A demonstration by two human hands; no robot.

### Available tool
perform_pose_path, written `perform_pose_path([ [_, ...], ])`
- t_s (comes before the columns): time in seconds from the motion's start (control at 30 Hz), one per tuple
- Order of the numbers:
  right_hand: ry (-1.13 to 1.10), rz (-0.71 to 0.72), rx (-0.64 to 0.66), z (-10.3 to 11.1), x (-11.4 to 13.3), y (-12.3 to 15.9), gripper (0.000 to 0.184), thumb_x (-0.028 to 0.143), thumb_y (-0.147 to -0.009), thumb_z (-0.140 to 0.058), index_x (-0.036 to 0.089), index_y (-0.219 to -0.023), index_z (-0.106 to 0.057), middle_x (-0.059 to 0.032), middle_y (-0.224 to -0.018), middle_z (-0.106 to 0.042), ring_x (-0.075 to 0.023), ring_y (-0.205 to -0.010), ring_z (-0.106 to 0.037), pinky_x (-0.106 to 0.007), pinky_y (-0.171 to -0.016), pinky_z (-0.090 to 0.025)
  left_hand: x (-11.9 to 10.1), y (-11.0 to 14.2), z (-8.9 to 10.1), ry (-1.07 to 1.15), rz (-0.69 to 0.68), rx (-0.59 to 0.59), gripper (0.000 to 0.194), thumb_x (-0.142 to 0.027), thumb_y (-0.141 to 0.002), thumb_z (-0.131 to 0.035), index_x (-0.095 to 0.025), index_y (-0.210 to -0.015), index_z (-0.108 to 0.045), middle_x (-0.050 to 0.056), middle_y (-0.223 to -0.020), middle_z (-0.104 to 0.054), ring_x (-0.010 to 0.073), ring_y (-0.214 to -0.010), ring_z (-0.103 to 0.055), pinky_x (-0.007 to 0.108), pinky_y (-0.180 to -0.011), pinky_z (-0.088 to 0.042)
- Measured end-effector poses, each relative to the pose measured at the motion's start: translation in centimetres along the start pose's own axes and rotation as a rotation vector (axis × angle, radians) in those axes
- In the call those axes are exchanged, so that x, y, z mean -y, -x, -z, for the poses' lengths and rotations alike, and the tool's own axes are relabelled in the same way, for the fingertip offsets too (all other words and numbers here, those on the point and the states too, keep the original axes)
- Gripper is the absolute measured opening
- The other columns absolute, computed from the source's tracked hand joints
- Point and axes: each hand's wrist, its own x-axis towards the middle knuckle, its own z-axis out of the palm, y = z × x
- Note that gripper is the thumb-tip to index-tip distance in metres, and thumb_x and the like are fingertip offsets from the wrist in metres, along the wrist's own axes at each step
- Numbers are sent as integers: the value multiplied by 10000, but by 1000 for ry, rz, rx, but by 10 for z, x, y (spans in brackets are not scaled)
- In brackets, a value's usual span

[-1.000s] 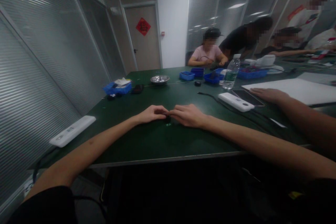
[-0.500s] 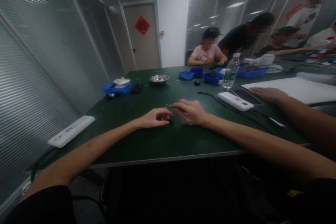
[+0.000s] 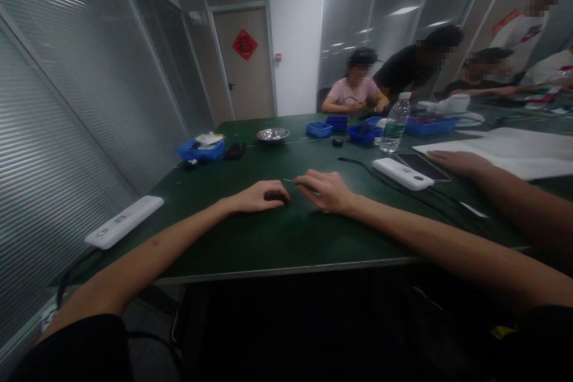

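Note:
My left hand (image 3: 259, 197) rests on the green table with its fingers curled toward the thumb. The space inside those fingers looks dark, and I cannot make out what they hold. Just to its right is my right hand (image 3: 326, 190), its fingers bent and the palm side low over the tabletop. A thin pale stick-like piece (image 3: 289, 179) pokes out leftward from its fingertips, pinched there. The two hands are close together but apart. The far end of the thin piece hovers near my left fingertips.
Around me on the green table (image 3: 250, 245) are white power banks (image 3: 403, 173) with cables, a phone (image 3: 423, 167), a water bottle (image 3: 396, 123), a metal bowl (image 3: 273, 136) and blue trays (image 3: 203, 149). Another person's hand (image 3: 461, 161) lies at the right. Others sit farther back.
My left hand has drawn slightly left and away from my right hand, its fingers curling more. The small black piece under its fingertips no longer shows. My right hand stays nearly still.

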Motion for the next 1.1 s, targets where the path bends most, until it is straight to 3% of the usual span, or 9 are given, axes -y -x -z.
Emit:
perform_pose_path([
  [0.3,-37,8,48,4,2,-2,291,323,-1063,-477,181,-1247,-651,-69,-997,-696,-144,-771,-607,-257,-596,-379,85,49,67,-164,365,-257,339,-383,-905,-665,-189,-1172,-739,88,-1245,-684,256,-1151,-615,370,-1007,-470],
  [0.4,-54,15,59,4,2,-3,288,317,-1060,-482,172,-1245,-650,-68,-995,-695,-142,-768,-604,-257,-602,-387,105,70,86,-219,491,-327,348,-372,-861,-684,-176,-1141,-746,89,-1253,-695,271,-1157,-615,387,-1025,-462],
  [0.5,-63,14,62,5,3,-3,285,316,-1059,-490,173,-1245,-651,-65,-999,-695,-143,-774,-606,-258,-597,-386,120,88,100,-261,530,-371,342,-361,-846,-679,-174,-1124,-750,91,-1241,-708,272,-1156,-622,390,-1040,-453],
  [0.8,-77,32,66,2,2,-3,282,313,-1059,-492,176,-1254,-644,-62,-994,-695,-137,-761,-605,-255,-610,-394,154,130,124,-347,613,-441,394,-414,-832,-684,-190,-1149,-753,90,-1246,-717,279,-1138,-632,398,-1043,-467],
  [1.1,-61,31,69,3,3,-3,271,318,-1062,-488,187,-1239,-645,-61,-990,-700,-145,-765,-616,-262,-590,-387,176,143,131,-452,624,-478,365,-416,-878,-610,-207,-1137,-762,91,-1204,-732,279,-1100,-663,414,-1044,-487],
])
